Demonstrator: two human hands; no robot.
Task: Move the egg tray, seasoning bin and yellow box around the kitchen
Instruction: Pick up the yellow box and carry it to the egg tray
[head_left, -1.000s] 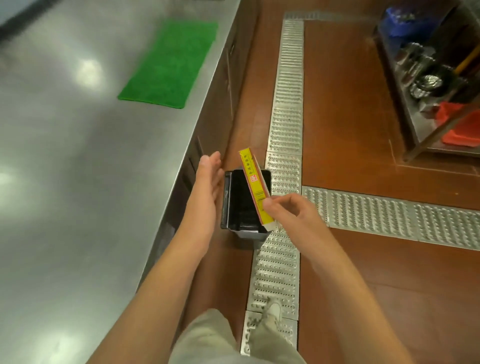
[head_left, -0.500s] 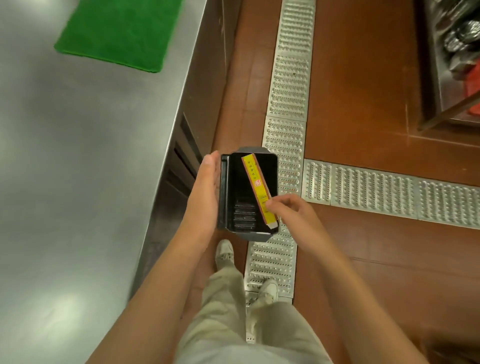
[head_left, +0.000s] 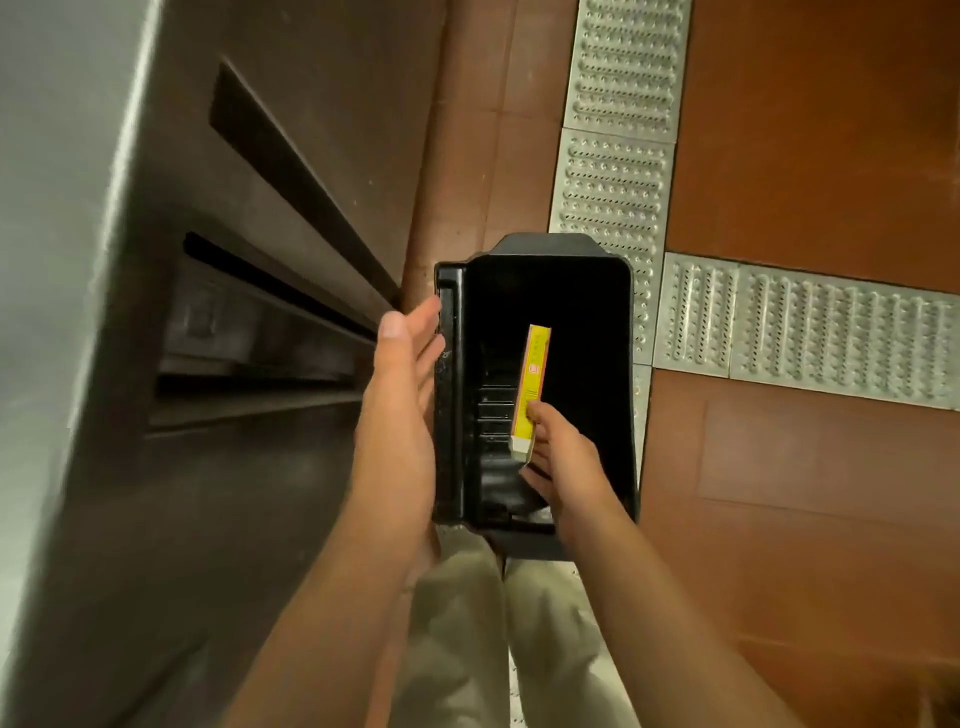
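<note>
Two hands at the black seasoning bin (head_left: 597, 322): right hand (head_left: 563, 462) pinches the yellow box (head_left: 531, 387), now lowered deeper inside; left hand (head_left: 402, 410), fingers straight, presses the bin's side.

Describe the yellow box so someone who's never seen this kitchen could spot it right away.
Beside the steel counter, over the brown floor, sits a black bin. Inside its opening, the right hand pinches the yellow box: slim, long, with a red label, the only bright thing against the dark interior.
</note>
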